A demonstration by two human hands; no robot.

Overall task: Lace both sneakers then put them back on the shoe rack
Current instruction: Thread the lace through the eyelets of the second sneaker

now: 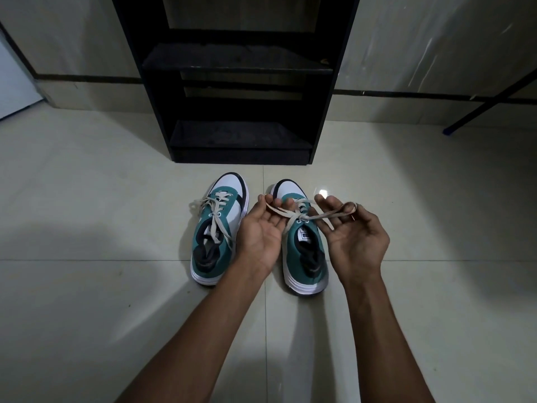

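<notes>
While both forearms reach in from the near edge of the view, the left hand lies palm-up with its fingers half curled, one end of the beige lace of the right-hand sneaker draped across them. The right hand, likewise palm-up, holds the other end as a loop pinched high between thumb and forefinger, its remaining fingers loosely spread. Between the hands the two ends meet at a small knot seated over the top eyelets of the right-hand sneaker, which rests on the pale floor tiles with its toe pointing away from the wearer of the camera. Just beside it, apart by a narrow strip of tile, stands the left-hand sneaker, its lace threaded and apparently tied, though the bow cannot be made out for certain. Beyond both toes stands the black shoe rack, its visible shelves bare. By this reading the step in hand is the tying-off of the second sneaker. The next move would call for a matching loop in the left hand, the two crossed and drawn snug without slackening the first knot; shelving both sneakers remains.
</notes>
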